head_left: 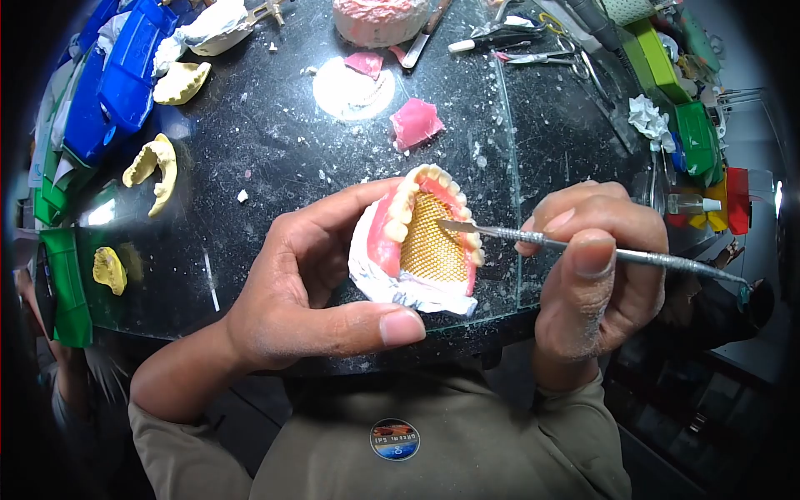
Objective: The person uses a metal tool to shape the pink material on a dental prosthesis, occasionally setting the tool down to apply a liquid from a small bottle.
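Observation:
My left hand (296, 287) grips a white plaster dental model (371, 279) from its left side, thumb along the front edge. On the model sits a denture with pink wax gums (384, 242) and a row of cream teeth (403, 204). A gold-coloured mesh (433, 246) covers the palate between the gums. My right hand (596, 267) pinches a thin metal wax carver (533, 237) like a pen. The carver's flat tip lies over the upper part of the mesh, near the right-hand teeth; whether it touches cannot be told.
Pink wax pieces (416, 123) lie behind the model on the dark, crumb-strewn table (275, 158). Yellowish plaster pieces (158, 171) are at left, near blue bins (125, 79). A pink-topped plaster block (379, 21), a knife (425, 37) and scissors (537, 58) lie at the back.

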Motion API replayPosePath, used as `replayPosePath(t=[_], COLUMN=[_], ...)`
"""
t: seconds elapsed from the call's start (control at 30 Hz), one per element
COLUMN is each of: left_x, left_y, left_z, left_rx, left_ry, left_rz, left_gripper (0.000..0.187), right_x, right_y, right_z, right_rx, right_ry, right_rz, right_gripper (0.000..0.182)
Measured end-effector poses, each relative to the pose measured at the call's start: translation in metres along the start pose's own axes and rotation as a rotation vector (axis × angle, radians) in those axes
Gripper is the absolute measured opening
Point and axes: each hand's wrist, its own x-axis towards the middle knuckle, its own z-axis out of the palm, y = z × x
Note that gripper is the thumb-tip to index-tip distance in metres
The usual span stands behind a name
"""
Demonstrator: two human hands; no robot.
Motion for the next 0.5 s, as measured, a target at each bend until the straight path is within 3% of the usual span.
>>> replayPosePath(t=[0.5], left_x=[-0.0006], left_y=[-0.0046], left_z=[-0.0046], left_rx=[0.046], left_ry=[-0.017], left_rz=[0.033], left_gripper=[0.085], right_x=[0.0013], right_y=[-0.0017], right_z=[0.0007], right_rx=[-0.028], right_ry=[0.0], right_rz=[-0.01], right_gripper=[0.026])
